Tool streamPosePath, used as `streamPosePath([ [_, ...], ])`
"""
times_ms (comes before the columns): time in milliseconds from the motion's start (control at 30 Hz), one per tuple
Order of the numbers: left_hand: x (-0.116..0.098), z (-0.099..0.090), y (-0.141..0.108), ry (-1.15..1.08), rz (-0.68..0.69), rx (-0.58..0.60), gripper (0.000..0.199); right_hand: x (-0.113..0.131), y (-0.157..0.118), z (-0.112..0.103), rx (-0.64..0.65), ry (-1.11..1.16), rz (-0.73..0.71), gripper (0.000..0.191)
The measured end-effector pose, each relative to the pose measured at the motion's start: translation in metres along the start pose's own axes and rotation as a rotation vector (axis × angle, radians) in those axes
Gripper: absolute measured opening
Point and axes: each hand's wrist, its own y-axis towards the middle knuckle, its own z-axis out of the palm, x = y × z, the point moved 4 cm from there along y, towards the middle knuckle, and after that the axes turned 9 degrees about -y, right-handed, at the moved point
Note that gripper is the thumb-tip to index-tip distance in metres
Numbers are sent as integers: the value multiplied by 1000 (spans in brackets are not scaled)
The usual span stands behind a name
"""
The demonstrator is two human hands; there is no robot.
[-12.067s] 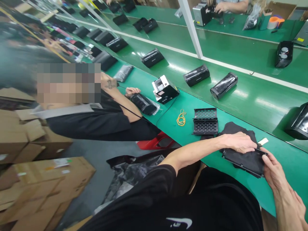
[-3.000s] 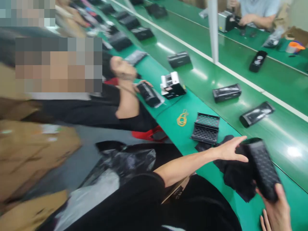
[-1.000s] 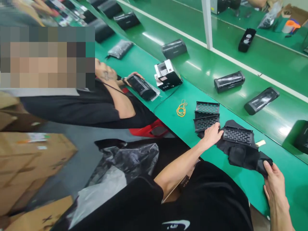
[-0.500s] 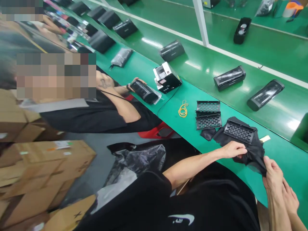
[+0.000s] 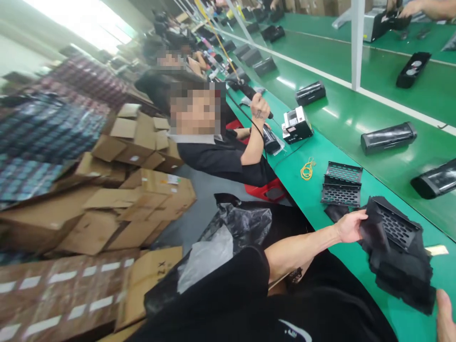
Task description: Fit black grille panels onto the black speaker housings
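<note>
A sheet of black cloth [image 5: 399, 270] lies over the near edge of the green bench, its left part lifted. My left hand [image 5: 351, 226] pinches that upper left edge between thumb and fingers. On the cloth rests a black perforated grille [image 5: 395, 225], partly covered by the raised fold. My right hand [image 5: 445, 316] shows only in part at the right border, beside the cloth's lower right corner; most of its fingers are out of view. Two more perforated grilles [image 5: 341, 194] stand left of the cloth, with a small black cloth piece [image 5: 337, 213] below them.
A yellow cord [image 5: 307, 169] and a boxy device [image 5: 296, 124] are farther along the bench. Black speakers [image 5: 388, 137] sit on the green conveyor. At the left, a co-worker's hand [image 5: 261, 107] grips a hanging power screwdriver [image 5: 246, 89]. Cardboard boxes [image 5: 156, 190] fill the floor.
The view has swung left. My left hand has raised the cloth's left edge, and the cloth is spread wider. My right hand is mostly out of frame. The co-worker's hand now holds the screwdriver up.
</note>
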Motion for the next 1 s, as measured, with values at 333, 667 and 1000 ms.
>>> streamPosePath([
  [333,29,22,11,77,-72,65,12,112,-21,28,374,883,36,54],
  [667,-28,23,50,1414,402,-246,27,114,68,43,154,235,-91,55],
  [1000,-28,28,65,1962,398,-225,21,111,83,34,156,19,-301,41],
])
